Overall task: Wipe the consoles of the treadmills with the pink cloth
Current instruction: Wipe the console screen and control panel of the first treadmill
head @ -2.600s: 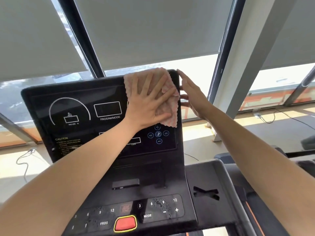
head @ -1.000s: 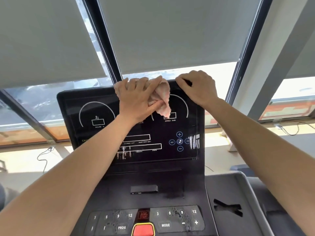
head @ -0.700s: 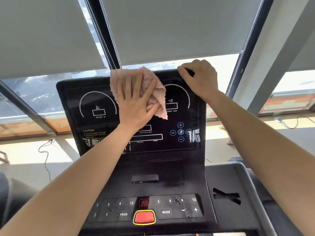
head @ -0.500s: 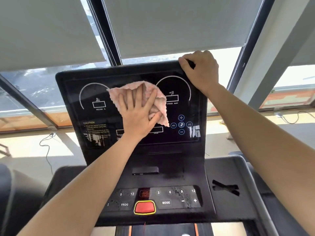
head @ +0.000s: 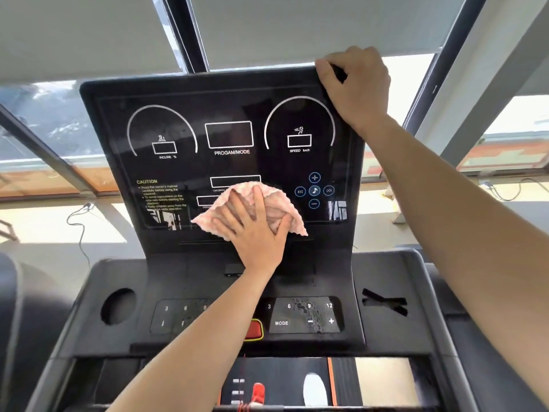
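The left hand point(head: 255, 230) lay flat, fingers spread, pressing the pink cloth point(head: 276, 203) against the lower centre of the console's display panel point(head: 231, 114); the cloth was pinned under the palm rather than gripped. The right hand point(head: 356, 84) was curled closed over the panel's upper right corner, apparently steadying it. Below the panel, the button strip point(head: 306, 315) carried wet-looking specks around the numerals, and a red stop button point(head: 255, 330) was partly hidden by the left forearm. By this evidence, the display was largely covered, while the button strip, the side trays and any further treadmills appeared to remain. Compared with the frame half a second before, the cloth and left hand had travelled down from mid-panel to its lower edge, uncovering the central readout boxes; the right hand kept its hold on the corner.
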`<state>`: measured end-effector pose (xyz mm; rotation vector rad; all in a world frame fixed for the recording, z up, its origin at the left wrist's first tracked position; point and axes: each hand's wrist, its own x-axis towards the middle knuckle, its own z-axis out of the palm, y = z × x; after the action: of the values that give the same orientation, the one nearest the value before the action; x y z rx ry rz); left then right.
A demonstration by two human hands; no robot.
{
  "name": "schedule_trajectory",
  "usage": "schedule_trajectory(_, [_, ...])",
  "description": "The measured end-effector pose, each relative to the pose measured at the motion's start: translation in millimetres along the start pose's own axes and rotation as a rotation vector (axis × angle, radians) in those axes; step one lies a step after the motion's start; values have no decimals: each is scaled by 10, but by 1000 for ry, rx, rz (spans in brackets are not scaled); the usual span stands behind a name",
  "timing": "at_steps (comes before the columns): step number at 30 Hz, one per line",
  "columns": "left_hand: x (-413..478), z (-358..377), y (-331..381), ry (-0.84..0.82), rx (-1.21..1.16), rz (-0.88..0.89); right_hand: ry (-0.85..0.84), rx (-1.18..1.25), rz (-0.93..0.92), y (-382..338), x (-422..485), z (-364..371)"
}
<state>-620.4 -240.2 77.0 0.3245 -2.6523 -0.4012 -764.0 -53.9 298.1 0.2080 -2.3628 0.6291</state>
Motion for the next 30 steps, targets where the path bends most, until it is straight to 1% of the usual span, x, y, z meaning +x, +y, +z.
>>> schedule_trajectory(8, [128, -86, 108, 8, 6, -59, 11, -5, -12, 25, 16, 19])
schedule_trajectory(15, [944, -559, 220, 108, 39, -55, -6, 17, -2, 17, 15, 13])
schedule_trajectory(20, [1521, -1016, 252, 185, 80, -89, -19, 43, 23, -1, 15, -1])
schedule_trajectory(22, [1678, -1129, 240, 176, 72, -108, -11, 6, 45, -42, 10, -5])
schedule_trajectory(25, [1861, -1233, 245, 174, 31, -124, -10, -160, 63, -153, 28, -5])
schedule_trajectory(28, [1995, -1329, 241, 188, 50, -119, -82, -215, -60, -288, 85, -17])
schedule_trajectory(30, [2057, -1393, 190, 175, 94, -76, -157, -217, -171, -378, 148, -3])
